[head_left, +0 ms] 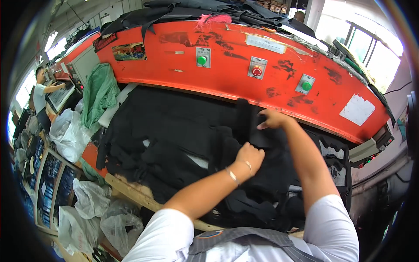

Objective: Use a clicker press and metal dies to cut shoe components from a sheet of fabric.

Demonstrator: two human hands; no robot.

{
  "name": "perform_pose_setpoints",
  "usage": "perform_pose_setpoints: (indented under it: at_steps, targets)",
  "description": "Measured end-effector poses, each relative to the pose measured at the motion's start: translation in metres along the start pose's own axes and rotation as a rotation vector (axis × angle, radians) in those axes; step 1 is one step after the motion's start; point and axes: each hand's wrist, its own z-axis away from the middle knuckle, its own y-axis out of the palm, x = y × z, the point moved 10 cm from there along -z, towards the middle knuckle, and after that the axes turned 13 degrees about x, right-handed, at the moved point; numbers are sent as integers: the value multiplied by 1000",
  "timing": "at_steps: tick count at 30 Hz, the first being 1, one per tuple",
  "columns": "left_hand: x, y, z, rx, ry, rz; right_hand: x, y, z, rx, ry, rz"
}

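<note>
Both arms reach forward over a bed covered with layers of black sheet material (170,109) that looks like fabric or foam. Near the middle of the bed, my left hand (251,158) is curled closed on a bunched part of the sheet; its fingertips are partly hidden. Slightly farther off and to the right, my right hand (274,118) is bent over a raised, slightly blurred black piece (260,135), thumb and fingers closing on its edge. Cut black scraps (257,208) lie loosely at the near side, and pale patches show through gaps in the layers.
A red machine beam (174,56) spans the far side, with green buttons (202,60) and a red button (256,70). Black material is piled on top. A wooden edge (131,192) runs along the near left. Plastic bags (70,135) and a green sack (99,94) stand left; a person (40,94) works beyond.
</note>
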Motion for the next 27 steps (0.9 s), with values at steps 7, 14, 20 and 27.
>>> perform_pose_setpoints:
  at_steps: [7,14,20,27]
  targets:
    - [-10,-31,121,-343,303,115,-2,20,-77,193,247,137]
    - [16,-33,161,-229,375,204,-18,30,-90,396,333,136]
    - [12,-11,154,-221,314,149,-26,26,-100,347,278,24]
    - [4,0,148,-305,211,200,-59,22,-132,273,278,186]
